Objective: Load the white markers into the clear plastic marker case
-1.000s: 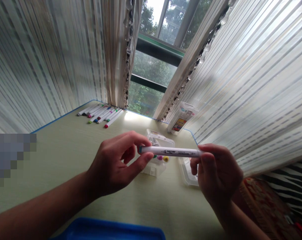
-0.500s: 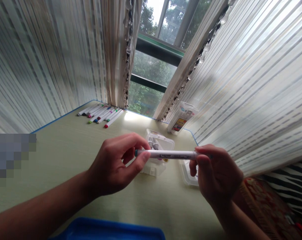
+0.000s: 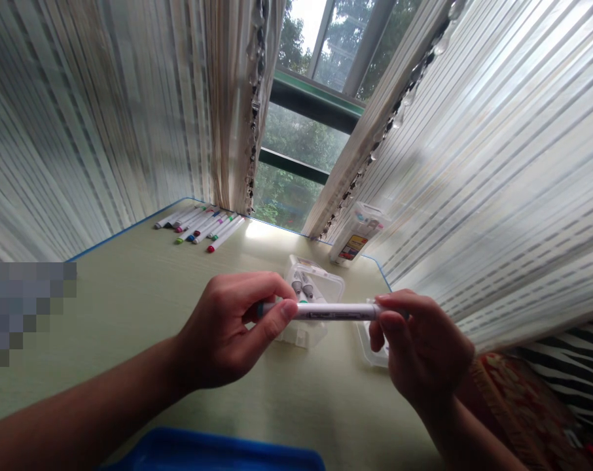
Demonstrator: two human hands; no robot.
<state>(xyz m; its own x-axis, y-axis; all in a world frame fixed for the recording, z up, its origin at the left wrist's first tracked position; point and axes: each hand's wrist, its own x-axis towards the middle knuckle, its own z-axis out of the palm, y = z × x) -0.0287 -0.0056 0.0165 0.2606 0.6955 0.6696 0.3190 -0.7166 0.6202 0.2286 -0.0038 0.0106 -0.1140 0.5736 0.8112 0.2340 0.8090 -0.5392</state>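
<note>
Level across the middle of the view lies a white marker pen (image 3: 336, 312) with printed text along its barrel and a teal end at the left. My left hand (image 3: 237, 327) pinches it near that teal end between thumb and fingers. At the other end, my right hand (image 3: 424, 343) grips it with thumb and forefinger, hiding most of the right tip. Behind and below the marker stands an open clear plastic case (image 3: 330, 284) with several markers inside, partly covered by the held pen. A shallow clear tray (image 3: 370, 347) sits partly behind my right hand.
Several white markers with coloured ends (image 3: 203, 226) lie side by side at the table's far left. An upright clear box with a label (image 3: 355, 239) stands at the back right. A blue tray (image 3: 218, 451) is at the near edge. Striped curtains (image 3: 129, 98) hang around the table.
Both hands and the marker have shifted slightly down and to the left for the right end, with both grips kept. The objects on the table stay in place.
</note>
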